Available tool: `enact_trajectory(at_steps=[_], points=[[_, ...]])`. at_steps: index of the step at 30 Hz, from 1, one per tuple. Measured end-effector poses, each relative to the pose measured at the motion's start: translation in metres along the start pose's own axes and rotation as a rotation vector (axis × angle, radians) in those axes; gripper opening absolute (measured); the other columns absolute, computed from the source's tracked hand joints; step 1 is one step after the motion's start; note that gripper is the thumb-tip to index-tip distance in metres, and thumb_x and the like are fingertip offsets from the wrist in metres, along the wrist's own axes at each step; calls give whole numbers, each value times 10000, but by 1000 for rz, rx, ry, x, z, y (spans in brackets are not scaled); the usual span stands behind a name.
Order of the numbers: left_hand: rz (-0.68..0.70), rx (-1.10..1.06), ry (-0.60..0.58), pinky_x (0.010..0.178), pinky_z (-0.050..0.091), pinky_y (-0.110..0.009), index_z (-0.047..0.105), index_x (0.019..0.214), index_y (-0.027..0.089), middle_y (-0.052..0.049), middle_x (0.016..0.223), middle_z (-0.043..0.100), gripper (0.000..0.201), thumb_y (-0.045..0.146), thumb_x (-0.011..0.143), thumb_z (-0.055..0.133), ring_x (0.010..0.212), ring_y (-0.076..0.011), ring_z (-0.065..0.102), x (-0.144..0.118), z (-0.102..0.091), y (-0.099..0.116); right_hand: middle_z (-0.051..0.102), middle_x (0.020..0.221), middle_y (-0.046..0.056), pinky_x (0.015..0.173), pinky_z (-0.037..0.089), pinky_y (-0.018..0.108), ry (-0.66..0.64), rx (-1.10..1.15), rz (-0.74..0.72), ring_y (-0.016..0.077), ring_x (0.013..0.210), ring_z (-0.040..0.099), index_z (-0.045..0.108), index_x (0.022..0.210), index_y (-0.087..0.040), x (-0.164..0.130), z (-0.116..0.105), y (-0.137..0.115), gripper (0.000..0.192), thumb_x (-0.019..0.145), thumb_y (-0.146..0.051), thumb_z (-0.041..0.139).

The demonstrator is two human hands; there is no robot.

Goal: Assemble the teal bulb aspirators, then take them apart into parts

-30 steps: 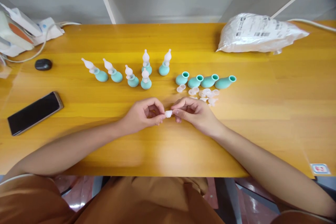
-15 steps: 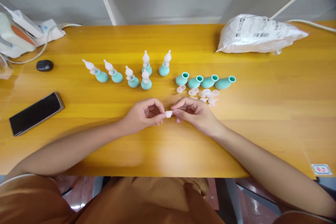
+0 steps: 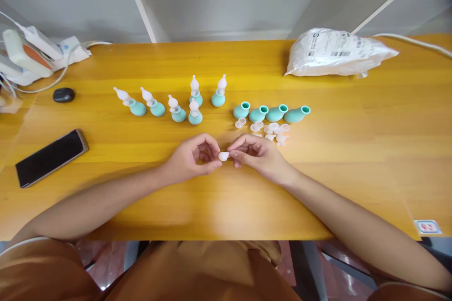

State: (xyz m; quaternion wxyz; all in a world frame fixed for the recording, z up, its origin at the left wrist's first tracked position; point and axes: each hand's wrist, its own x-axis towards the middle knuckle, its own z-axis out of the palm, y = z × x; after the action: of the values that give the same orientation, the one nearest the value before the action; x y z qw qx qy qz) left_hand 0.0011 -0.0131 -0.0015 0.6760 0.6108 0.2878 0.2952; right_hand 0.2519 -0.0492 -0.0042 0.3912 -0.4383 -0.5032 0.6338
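Observation:
My left hand (image 3: 192, 157) and my right hand (image 3: 259, 155) meet at the middle of the yellow table (image 3: 353, 150), both pinching one small clear white tip (image 3: 223, 155) between their fingertips. Just beyond my right hand lies a heap of several loose clear tips (image 3: 270, 129). Behind that heap lie several teal bulbs (image 3: 271, 113) on their sides, mouths open. To their left stand several teal bulbs with white tips fitted (image 3: 176, 101), some upright, some tilted.
A black phone (image 3: 51, 157) lies at the left, a small dark oval object (image 3: 63, 95) behind it. White devices with cables (image 3: 31, 54) sit at the far left corner. A white plastic bag (image 3: 339, 52) rests at the back right. A sticker (image 3: 429, 226) marks the front right edge.
My hands keep the same pinch on the tip. The view has tipped slightly, so everything sits a little lower and further left in the picture.

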Motion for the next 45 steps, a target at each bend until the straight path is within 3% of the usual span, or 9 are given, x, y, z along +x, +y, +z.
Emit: enact_trajectory(at_steps=[4,9,13,15,18,21,23,35,45], points=[[145,317,24,784,565,-279,665,1061,214,0,983,670,234,269,950,863,845,-134,659,-3,0,4,772,794,19,657,604,293,-21,-78,-64,157,681,728,750,975,-212,-2,3,5,348,963,-536,876],[256,696,35,904,553,-339,687,1118,215,-28,1051,680,136,165,1006,745,974,-187,658,-5,0,6,772,943,50,646,551,276,-23,-550,-423,150,739,694,742,1033,-220,-4,3,9,59,1077,-247,712],[290,860,16,973,551,-389,701,1284,210,-45,1087,700,261,170,1027,729,1036,-228,658,-5,0,2,752,1045,72,687,596,290,-55,-775,-612,161,794,709,701,1143,-224,-5,1,4,106,1099,-146,643],[300,908,19,974,551,-398,719,1221,209,-46,1080,700,198,167,1027,725,1025,-233,649,-4,0,0,766,1133,110,710,621,314,-5,-943,-690,185,853,749,691,1174,-215,-6,-2,1,118,1099,-140,640],[301,951,41,982,552,-413,717,1132,206,-49,1081,705,124,151,1022,713,1022,-238,645,-3,0,-1,804,1188,124,751,638,360,180,-1213,-797,233,924,797,701,1192,-216,-8,-7,-5,146,1083,-129,656],[296,988,36,979,553,-427,715,1139,205,-56,1096,711,137,145,1016,705,1029,-248,641,-4,1,0,823,1269,130,749,631,383,347,-1361,-792,252,919,813,725,1228,-195,-7,-15,-9,204,1054,-101,675],[294,1001,31,973,553,-431,711,1146,205,-62,1106,710,145,148,1013,707,1034,-255,635,-4,1,0,818,1329,137,753,626,396,378,-1405,-770,261,924,817,733,1269,-177,-5,-19,-11,246,1044,-93,680],[256,982,13,1011,546,-445,672,1186,221,-74,1165,711,202,189,994,726,1089,-278,649,-5,-1,1,821,1363,103,824,580,443,317,-1450,-749,280,933,788,697,1369,-232,-2,-24,-8,333,1066,-113,627],[254,979,15,1010,540,-450,667,1177,215,-78,1156,714,200,192,986,723,1089,-282,646,-5,0,1,845,1197,90,740,514,429,328,-1485,-792,242,805,716,757,1222,-210,-1,-26,-6,199,1081,-132,641]])
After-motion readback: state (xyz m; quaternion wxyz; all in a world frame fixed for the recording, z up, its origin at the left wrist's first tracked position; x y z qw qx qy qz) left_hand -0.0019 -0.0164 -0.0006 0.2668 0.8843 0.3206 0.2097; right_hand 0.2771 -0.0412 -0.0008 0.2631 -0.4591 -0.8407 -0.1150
